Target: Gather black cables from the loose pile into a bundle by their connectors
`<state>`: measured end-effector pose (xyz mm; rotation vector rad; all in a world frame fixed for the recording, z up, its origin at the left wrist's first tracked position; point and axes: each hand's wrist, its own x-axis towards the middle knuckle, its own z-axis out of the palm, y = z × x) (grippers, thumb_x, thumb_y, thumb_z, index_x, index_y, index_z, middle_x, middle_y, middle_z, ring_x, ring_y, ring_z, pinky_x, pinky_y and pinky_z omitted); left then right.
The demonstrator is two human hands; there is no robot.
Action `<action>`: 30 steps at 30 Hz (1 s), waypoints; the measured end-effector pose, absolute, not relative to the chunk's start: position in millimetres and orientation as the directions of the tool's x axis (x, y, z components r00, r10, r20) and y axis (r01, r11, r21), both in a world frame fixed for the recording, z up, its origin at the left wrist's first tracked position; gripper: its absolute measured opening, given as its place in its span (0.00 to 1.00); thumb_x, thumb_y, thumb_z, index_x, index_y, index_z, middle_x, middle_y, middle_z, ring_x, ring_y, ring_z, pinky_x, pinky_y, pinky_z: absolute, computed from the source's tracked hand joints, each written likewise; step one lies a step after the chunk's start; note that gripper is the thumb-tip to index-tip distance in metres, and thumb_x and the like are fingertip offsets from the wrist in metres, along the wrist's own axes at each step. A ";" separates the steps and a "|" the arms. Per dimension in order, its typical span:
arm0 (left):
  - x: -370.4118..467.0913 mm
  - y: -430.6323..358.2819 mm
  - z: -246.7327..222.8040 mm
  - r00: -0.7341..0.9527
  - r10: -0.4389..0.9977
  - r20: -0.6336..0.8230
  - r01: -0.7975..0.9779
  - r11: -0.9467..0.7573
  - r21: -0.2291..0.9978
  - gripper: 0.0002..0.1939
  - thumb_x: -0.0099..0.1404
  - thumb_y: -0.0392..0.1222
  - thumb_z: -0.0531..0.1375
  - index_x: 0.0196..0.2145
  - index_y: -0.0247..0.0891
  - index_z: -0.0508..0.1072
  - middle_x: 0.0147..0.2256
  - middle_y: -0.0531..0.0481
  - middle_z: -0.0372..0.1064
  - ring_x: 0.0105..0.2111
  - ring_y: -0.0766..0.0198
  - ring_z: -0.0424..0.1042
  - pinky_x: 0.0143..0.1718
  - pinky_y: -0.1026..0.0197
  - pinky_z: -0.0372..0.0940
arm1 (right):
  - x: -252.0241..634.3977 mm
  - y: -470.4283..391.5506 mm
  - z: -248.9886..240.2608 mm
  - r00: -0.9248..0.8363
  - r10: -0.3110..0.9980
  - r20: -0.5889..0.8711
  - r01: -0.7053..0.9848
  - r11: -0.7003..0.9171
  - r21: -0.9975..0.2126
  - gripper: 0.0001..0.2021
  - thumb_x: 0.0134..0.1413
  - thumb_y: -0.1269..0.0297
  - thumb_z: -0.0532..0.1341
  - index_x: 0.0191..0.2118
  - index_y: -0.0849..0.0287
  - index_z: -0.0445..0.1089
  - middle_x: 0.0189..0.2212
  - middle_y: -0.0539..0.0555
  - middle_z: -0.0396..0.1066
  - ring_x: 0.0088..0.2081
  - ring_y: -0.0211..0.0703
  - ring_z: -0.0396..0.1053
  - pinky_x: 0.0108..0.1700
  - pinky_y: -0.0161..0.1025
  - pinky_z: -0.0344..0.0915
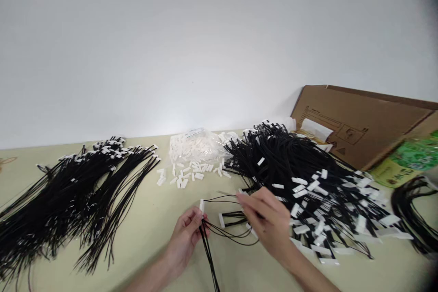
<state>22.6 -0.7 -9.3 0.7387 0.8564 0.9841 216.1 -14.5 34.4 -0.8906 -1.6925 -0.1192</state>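
Note:
A small white connector point(202, 205) stands upright between the thumb and fingers of my left hand point(187, 232), near the front middle of the table. Black wires point(209, 255) run down from it, and others loop to the right. To the right, my right hand point(265, 219) is pinched on a thin wire point(224, 195), slightly blurred. Another white connector point(221, 220) with black wires lies between the hands.
Black wire bundles lie on the table point(137, 246) at left point(68, 191) and right point(287, 155). Loose white connectors point(186, 173) lie before a clear plastic bag point(198, 143). A cardboard box point(349, 123) and green package point(410, 157) are at right.

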 end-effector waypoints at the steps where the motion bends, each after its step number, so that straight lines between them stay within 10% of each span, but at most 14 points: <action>1: 22.7 -0.9 -9.2 0.300 0.916 -0.266 -0.392 0.372 0.841 0.11 0.53 0.45 0.62 0.23 0.35 0.68 0.24 0.53 0.63 0.23 0.70 0.61 0.27 0.66 0.58 | 209.0 -15.2 30.6 -0.107 0.465 0.879 0.630 0.715 -0.301 0.10 0.49 0.78 0.57 0.37 0.59 0.70 0.20 0.50 0.62 0.22 0.34 0.57 0.23 0.34 0.55; 30: 20.4 0.7 -9.5 0.414 0.883 -0.223 -0.339 0.377 0.862 0.10 0.55 0.44 0.61 0.26 0.34 0.68 0.26 0.52 0.64 0.23 0.69 0.64 0.26 0.65 0.59 | 199.9 -11.1 4.1 -0.258 0.450 0.855 0.683 0.711 -0.168 0.06 0.47 0.75 0.61 0.33 0.60 0.67 0.19 0.49 0.65 0.22 0.34 0.56 0.25 0.35 0.54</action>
